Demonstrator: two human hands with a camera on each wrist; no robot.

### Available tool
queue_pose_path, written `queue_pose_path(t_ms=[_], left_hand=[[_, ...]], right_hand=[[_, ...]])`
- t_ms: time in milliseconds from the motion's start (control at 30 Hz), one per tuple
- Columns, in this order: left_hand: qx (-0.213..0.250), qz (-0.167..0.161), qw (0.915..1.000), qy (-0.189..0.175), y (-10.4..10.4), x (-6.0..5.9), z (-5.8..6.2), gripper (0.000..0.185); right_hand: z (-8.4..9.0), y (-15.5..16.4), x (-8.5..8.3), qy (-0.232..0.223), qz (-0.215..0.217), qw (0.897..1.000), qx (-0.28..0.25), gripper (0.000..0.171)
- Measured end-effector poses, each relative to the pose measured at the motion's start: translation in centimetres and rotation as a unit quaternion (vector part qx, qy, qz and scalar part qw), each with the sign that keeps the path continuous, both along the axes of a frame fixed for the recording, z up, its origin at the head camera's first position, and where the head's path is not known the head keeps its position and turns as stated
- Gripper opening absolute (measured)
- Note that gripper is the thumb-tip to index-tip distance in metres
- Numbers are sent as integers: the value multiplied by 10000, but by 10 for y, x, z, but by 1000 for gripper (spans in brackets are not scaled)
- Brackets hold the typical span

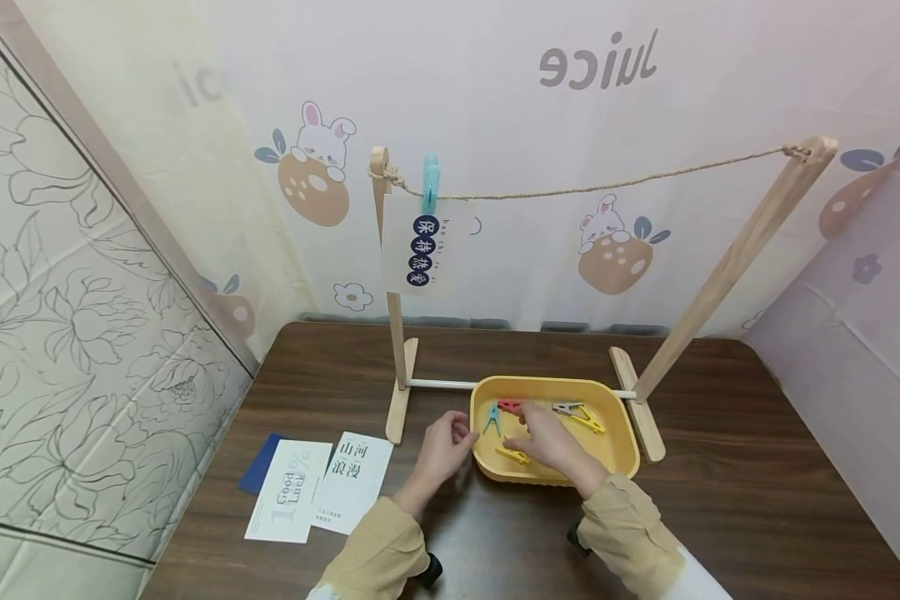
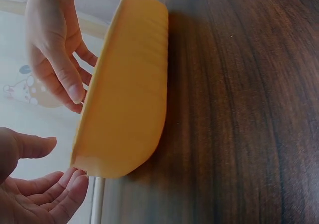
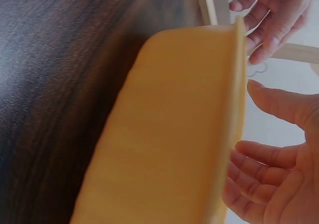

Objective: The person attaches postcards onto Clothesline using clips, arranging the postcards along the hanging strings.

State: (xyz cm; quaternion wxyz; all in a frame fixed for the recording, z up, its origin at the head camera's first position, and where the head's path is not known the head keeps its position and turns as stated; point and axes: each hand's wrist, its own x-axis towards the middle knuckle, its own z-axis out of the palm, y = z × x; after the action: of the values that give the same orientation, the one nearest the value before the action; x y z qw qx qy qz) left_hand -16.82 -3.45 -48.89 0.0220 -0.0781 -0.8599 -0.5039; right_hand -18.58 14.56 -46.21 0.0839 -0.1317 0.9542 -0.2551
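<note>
Red clothespin partly hidden behind right grip, blue card mostly under white card

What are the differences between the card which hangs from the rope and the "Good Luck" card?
The hanging card is held up by a light blue clip; the Good Luck card lies on the table. The hanging card shows characters in dark blue circles; the Good Luck card shows grey lettering. Both are whitish.

We see a shallow, round-cornered yellow basket resting upright on the surface. Inside, towards the left, we find a blue peg, a red peg and a yellow peg; further right, a grey peg and a second yellow peg seemingly touch.
</note>
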Motion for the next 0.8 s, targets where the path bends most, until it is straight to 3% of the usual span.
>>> queue_pose_path(t_ms=[167,433,600,800], left_hand=[[-102,55,9998,-133,3,-1,-5,25],[-143,102,9994,-283,5,1,-10,25],[-120,131,9995,-280,7,2,-12,23],[-81,155,9995,-271,7,2,-12,23]], right_hand=[[-11,-1,-3,-219,-94,9997,111,58],[-22,-6,-8,-509,-260,9955,757,73],[-25,-8,-9,-737,-387,9911,1034,70],[-30,-11,-11,-695,-424,9903,1130,69]])
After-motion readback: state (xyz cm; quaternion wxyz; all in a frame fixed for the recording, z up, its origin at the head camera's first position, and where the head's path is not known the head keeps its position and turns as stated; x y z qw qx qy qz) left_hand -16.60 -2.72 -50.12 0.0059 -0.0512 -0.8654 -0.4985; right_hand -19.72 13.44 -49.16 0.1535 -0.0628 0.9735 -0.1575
